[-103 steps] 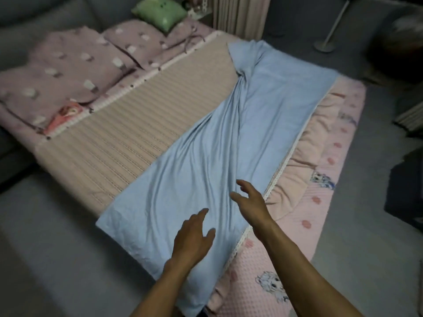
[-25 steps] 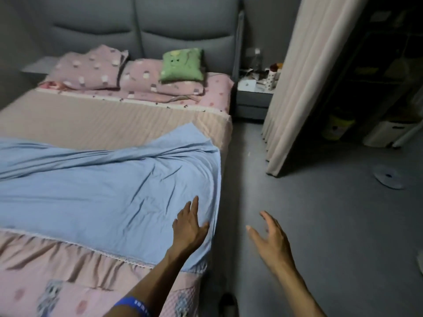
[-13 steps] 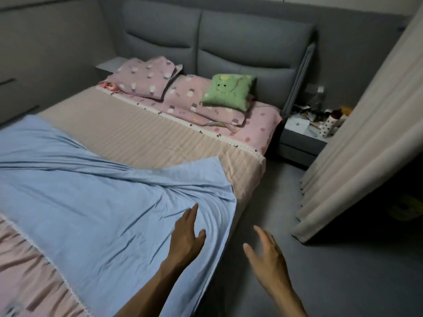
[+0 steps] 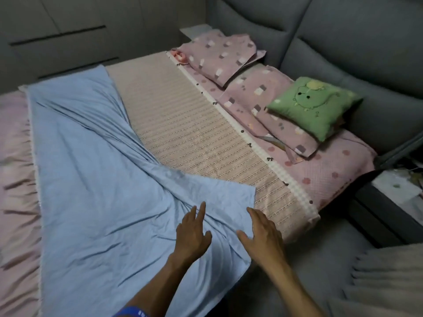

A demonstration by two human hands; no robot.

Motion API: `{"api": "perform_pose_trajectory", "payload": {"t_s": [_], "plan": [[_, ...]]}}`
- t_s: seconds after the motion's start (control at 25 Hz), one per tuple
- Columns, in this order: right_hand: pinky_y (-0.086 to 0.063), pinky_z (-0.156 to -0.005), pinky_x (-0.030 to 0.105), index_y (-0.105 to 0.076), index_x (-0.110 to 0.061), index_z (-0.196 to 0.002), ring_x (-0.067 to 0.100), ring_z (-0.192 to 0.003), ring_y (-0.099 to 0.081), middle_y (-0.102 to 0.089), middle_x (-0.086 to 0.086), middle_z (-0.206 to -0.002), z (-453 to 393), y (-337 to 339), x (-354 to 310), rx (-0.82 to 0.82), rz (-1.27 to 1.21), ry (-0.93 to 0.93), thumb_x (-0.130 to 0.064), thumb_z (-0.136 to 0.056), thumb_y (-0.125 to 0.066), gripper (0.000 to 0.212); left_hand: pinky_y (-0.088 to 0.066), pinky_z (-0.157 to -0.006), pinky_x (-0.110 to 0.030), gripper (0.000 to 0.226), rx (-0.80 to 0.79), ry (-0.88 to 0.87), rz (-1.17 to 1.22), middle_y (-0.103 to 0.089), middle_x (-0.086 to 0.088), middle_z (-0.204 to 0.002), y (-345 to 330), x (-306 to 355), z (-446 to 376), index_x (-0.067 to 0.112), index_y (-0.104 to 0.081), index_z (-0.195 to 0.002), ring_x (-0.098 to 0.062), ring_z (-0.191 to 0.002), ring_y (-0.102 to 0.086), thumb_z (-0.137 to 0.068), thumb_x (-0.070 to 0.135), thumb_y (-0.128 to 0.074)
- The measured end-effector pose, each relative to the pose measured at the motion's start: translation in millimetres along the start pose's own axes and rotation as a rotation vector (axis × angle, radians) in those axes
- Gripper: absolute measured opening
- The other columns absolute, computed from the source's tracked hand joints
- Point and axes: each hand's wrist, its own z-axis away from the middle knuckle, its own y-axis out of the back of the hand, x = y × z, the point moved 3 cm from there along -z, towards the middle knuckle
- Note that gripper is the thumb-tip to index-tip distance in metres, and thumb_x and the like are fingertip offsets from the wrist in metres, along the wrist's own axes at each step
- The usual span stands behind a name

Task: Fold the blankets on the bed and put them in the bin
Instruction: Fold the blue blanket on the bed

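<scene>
A light blue blanket (image 4: 91,175) lies spread and wrinkled across the bed, its near corner hanging over the bed's edge. My left hand (image 4: 192,234) rests flat on the blanket near that corner, fingers apart. My right hand (image 4: 263,236) is open over the blanket's right edge, beside the corner. A pink ruffled blanket (image 4: 16,179) lies under the blue one at the left. The bin is not in view.
A beige woven mat (image 4: 187,124) covers the middle of the bed. Pink patterned pillows (image 4: 224,56) and a green cushion (image 4: 313,106) lie by the grey headboard (image 4: 343,37). A nightstand (image 4: 393,197) stands at the right, a curtain (image 4: 384,282) at the lower right.
I have moved along the bed's side and the view has swung left over the bed. My right hand came from over the floor onto the blanket's edge; my left hand stays on the blanket.
</scene>
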Motion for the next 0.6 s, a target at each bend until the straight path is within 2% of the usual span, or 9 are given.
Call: {"api": "perform_pose_trajectory", "payload": {"t_s": [0.16, 0.32, 0.44, 0.52, 0.6], "plan": [[-0.036, -0.107, 0.041, -0.022, -0.030, -0.151, 0.023, -0.135, -0.038, -0.029, -0.003, -0.157, -117, -19, 27, -0.096, 0.078, 0.034, -0.055, -0.094, -0.049, 0.069, -0.025, -0.115, -0.049, 0.084, -0.067, 0.123, 0.046, -0.013, -0.005, -0.162, -47, -14, -81, 0.038, 0.003, -0.153, -0.025, -0.146, -0.017, -0.089, 0.040, -0.051], [-0.035, -0.108, 0.041, -0.023, -0.027, -0.152, 0.023, -0.137, -0.037, -0.027, -0.003, -0.158, -218, -75, 60, -0.201, 0.143, 0.088, -0.051, -0.095, -0.049, 0.067, -0.018, -0.118, -0.048, 0.079, -0.073, 0.226, 0.032, -0.012, -0.002, -0.162, -108, -37, -149, 0.040, 0.002, -0.152, -0.023, -0.147, -0.015, -0.089, 0.043, -0.046], [-0.035, -0.108, 0.043, -0.022, -0.024, -0.152, 0.026, -0.136, -0.039, -0.027, 0.001, -0.159, -296, -136, 87, -0.202, 0.284, 0.176, -0.047, -0.096, -0.047, 0.066, -0.007, -0.118, -0.054, 0.075, -0.113, 0.309, -0.093, -0.001, -0.002, -0.162, -154, -61, -200, 0.033, -0.002, -0.154, -0.023, -0.148, -0.004, -0.093, 0.036, -0.046], [-0.029, -0.111, 0.046, -0.016, -0.023, -0.154, 0.029, -0.139, -0.033, -0.021, 0.005, -0.161, -339, -172, 108, -0.175, 0.402, 0.227, -0.044, -0.095, -0.048, 0.070, -0.002, -0.115, -0.060, 0.071, -0.146, 0.348, -0.205, 0.002, -0.005, -0.162, -186, -79, -218, 0.032, -0.005, -0.154, -0.025, -0.148, 0.001, -0.094, 0.035, -0.044], [-0.020, -0.113, 0.050, -0.012, -0.021, -0.154, 0.031, -0.138, -0.032, -0.027, 0.008, -0.157, -372, -188, 125, -0.119, 0.446, 0.213, -0.041, -0.092, -0.054, 0.078, 0.004, -0.113, -0.063, 0.072, -0.138, 0.351, -0.290, 0.006, -0.008, -0.162, -208, -86, -224, 0.032, -0.004, -0.154, -0.026, -0.149, 0.005, -0.095, 0.035, -0.044]]}}
